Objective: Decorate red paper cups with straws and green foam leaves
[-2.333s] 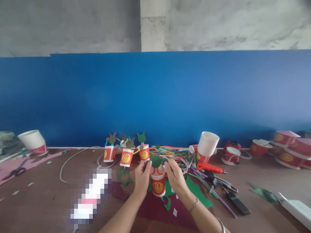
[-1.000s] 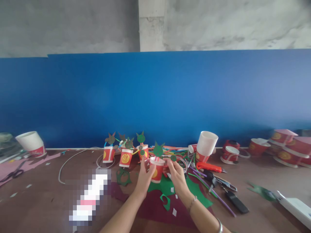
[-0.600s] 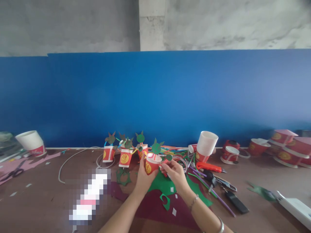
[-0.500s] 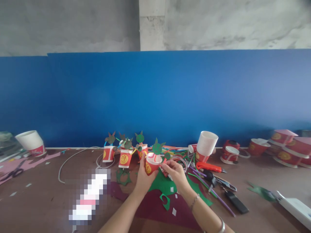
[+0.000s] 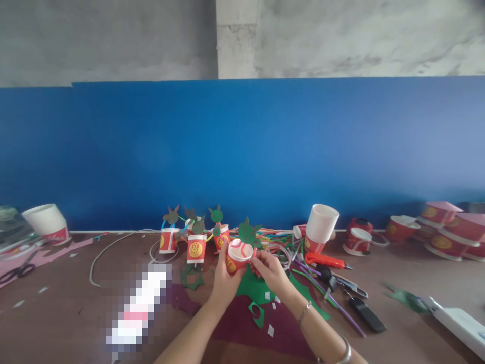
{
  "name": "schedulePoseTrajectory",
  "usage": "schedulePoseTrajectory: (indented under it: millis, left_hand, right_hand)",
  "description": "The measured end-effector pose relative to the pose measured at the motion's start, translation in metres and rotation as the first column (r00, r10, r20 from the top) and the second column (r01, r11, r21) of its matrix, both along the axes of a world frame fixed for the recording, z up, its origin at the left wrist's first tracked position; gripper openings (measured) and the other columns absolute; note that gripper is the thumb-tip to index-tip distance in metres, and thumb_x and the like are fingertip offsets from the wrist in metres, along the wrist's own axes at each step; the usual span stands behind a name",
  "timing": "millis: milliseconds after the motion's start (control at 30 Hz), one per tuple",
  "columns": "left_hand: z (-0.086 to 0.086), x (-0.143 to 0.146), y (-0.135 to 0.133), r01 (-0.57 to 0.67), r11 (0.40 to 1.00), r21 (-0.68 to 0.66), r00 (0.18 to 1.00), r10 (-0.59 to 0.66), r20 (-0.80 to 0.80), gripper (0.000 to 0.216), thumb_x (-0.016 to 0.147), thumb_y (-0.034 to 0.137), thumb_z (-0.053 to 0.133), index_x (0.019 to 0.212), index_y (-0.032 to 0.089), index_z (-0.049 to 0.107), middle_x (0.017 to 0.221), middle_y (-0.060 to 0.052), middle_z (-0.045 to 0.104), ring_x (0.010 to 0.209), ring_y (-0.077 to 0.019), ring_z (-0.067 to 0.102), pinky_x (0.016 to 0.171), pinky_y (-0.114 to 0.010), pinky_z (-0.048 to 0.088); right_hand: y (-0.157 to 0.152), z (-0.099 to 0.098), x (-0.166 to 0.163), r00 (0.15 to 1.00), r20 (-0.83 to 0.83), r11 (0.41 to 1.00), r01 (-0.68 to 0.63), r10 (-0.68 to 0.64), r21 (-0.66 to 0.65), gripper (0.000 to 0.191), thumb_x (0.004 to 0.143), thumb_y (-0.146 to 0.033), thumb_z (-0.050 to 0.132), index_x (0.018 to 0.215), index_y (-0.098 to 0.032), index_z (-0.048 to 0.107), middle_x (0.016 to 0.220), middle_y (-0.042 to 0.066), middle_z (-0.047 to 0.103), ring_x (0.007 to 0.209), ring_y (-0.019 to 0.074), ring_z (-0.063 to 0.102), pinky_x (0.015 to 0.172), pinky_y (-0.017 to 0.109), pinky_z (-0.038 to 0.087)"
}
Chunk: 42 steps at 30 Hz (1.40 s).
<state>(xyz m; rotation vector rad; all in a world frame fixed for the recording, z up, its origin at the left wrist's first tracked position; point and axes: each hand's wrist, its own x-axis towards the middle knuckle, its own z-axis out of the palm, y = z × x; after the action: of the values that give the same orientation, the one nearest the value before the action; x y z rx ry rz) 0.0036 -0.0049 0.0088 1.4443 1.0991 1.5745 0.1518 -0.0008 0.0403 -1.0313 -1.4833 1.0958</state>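
A red paper cup point(image 5: 234, 264) with a white rim is held upright, its mouth tilted towards me. My left hand point(image 5: 224, 280) wraps round its left side. At the cup's right edge, my right hand point(image 5: 272, 270) pinches a thin red strip point(image 5: 253, 253); where the strip joins the cup is hidden by the fingers. A green paper animal head point(image 5: 247, 232) with pointed ears rises just behind the rim. Further back stand several similar cups, among them a red cup point(image 5: 196, 249) with a yellow emblem, topped by paper heads.
Green paper point(image 5: 253, 288) and maroon paper point(image 5: 242, 328) lie under my hands. To the right are a stack of paper cups point(image 5: 322, 222), an orange utility knife point(image 5: 326, 261), keys and a black fob point(image 5: 367, 313). Scissors point(image 5: 17, 273) rest at far left before a blue panel point(image 5: 227, 151).
The green paper head has shifted slightly right and the cup has turned a little. My right fingers stay at the cup's right edge. The view has moved very slightly.
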Motion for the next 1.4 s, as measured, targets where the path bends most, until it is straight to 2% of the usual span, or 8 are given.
schedulePoseTrajectory:
  millis: [233, 367, 467, 567, 700, 967, 1167, 1400]
  left_hand:
    - [-0.001, -0.001, 0.001, -0.120, 0.992, 0.032, 0.986, 0.123, -0.113, 0.074, 0.071, 0.025, 0.067, 0.138, 0.019, 0.035, 0.137, -0.013, 0.047, 0.129, -0.0279, 0.040, 0.105, -0.039, 0.033]
    - [-0.006, -0.002, 0.001, -0.200, 0.977, 0.081, 0.955, 0.213, -0.208, 0.073, 0.070, 0.029, 0.068, 0.137, 0.017, 0.038, 0.137, -0.016, 0.046, 0.129, -0.0320, 0.039, 0.106, -0.045, 0.031]
    - [-0.009, -0.002, 0.000, -0.207, 0.971, 0.118, 0.945, 0.230, -0.233, 0.073, 0.070, 0.030, 0.068, 0.136, 0.017, 0.039, 0.135, -0.016, 0.049, 0.127, -0.0330, 0.042, 0.104, -0.044, 0.032]
    - [-0.010, -0.001, -0.003, -0.181, 0.959, 0.217, 0.912, 0.246, -0.329, 0.071, 0.075, 0.029, 0.064, 0.139, 0.018, 0.036, 0.134, -0.016, 0.050, 0.126, -0.0324, 0.043, 0.103, -0.044, 0.034]
    - [-0.009, -0.001, -0.007, -0.116, 0.931, 0.345, 0.779, 0.301, -0.550, 0.066, 0.083, 0.028, 0.056, 0.142, 0.019, 0.028, 0.135, -0.016, 0.049, 0.125, -0.0311, 0.044, 0.101, -0.046, 0.034]
    - [-0.006, 0.002, -0.013, -0.023, 0.896, 0.444, 0.594, 0.369, -0.715, 0.067, 0.082, 0.012, 0.048, 0.143, 0.014, 0.022, 0.134, -0.017, 0.049, 0.125, -0.0307, 0.043, 0.099, -0.047, 0.036]
    - [-0.010, 0.003, -0.011, -0.018, 0.888, 0.460, 0.618, 0.372, -0.693, 0.072, 0.081, 0.012, 0.049, 0.144, 0.017, 0.016, 0.133, -0.017, 0.049, 0.124, -0.0306, 0.044, 0.099, -0.048, 0.035]
    - [-0.014, 0.001, -0.004, -0.199, 0.903, 0.381, 0.766, 0.386, -0.514, 0.072, 0.083, 0.026, 0.055, 0.144, 0.018, 0.017, 0.135, -0.019, 0.046, 0.125, -0.0320, 0.043, 0.098, -0.049, 0.038]
  right_hand:
    - [-0.002, -0.004, -0.001, 0.933, 0.160, 0.933, 0.283, -0.321, 0.224, 0.026, 0.077, -0.042, 0.060, 0.073, -0.018, 0.068, 0.068, 0.005, 0.067, 0.057, 0.0169, 0.055, 0.054, 0.027, 0.043]
    - [-0.004, -0.003, -0.002, 0.911, 0.177, 0.908, 0.319, -0.373, 0.271, 0.023, 0.079, -0.036, 0.057, 0.084, -0.019, 0.071, 0.075, 0.006, 0.069, 0.063, 0.0194, 0.059, 0.059, 0.029, 0.046]
    - [-0.005, 0.000, -0.003, 0.913, 0.192, 0.920, 0.313, -0.360, 0.236, 0.026, 0.080, -0.039, 0.055, 0.085, -0.019, 0.071, 0.073, 0.006, 0.069, 0.061, 0.0190, 0.057, 0.056, 0.028, 0.044]
    - [-0.006, 0.004, -0.004, 0.887, 0.259, 0.917, 0.331, -0.383, 0.221, 0.029, 0.078, -0.044, 0.057, 0.067, -0.018, 0.066, 0.057, 0.002, 0.060, 0.053, 0.0157, 0.049, 0.051, 0.026, 0.038]
    - [-0.005, 0.008, -0.002, 0.838, 0.355, 0.910, 0.381, -0.414, 0.164, 0.037, 0.071, -0.044, 0.062, 0.046, -0.019, 0.052, 0.043, -0.002, 0.047, 0.045, 0.0118, 0.038, 0.045, 0.025, 0.029]
    - [0.005, 0.003, 0.006, 0.884, 0.383, 0.951, 0.306, -0.269, -0.038, 0.017, 0.060, -0.029, 0.064, 0.053, -0.017, 0.055, 0.046, -0.004, 0.044, 0.047, 0.0101, 0.038, 0.045, 0.023, 0.028]
    - [0.012, -0.009, 0.008, 0.915, 0.307, 0.956, 0.291, -0.262, -0.050, 0.013, 0.059, -0.028, 0.066, 0.059, -0.016, 0.058, 0.049, -0.004, 0.046, 0.048, 0.0104, 0.040, 0.045, 0.023, 0.028]
    - [0.009, -0.003, 0.002, 0.976, -0.092, 0.967, 0.177, -0.196, -0.185, 0.027, 0.060, -0.038, 0.070, 0.072, -0.016, 0.061, 0.049, -0.004, 0.052, 0.042, 0.0085, 0.041, 0.041, 0.021, 0.028]
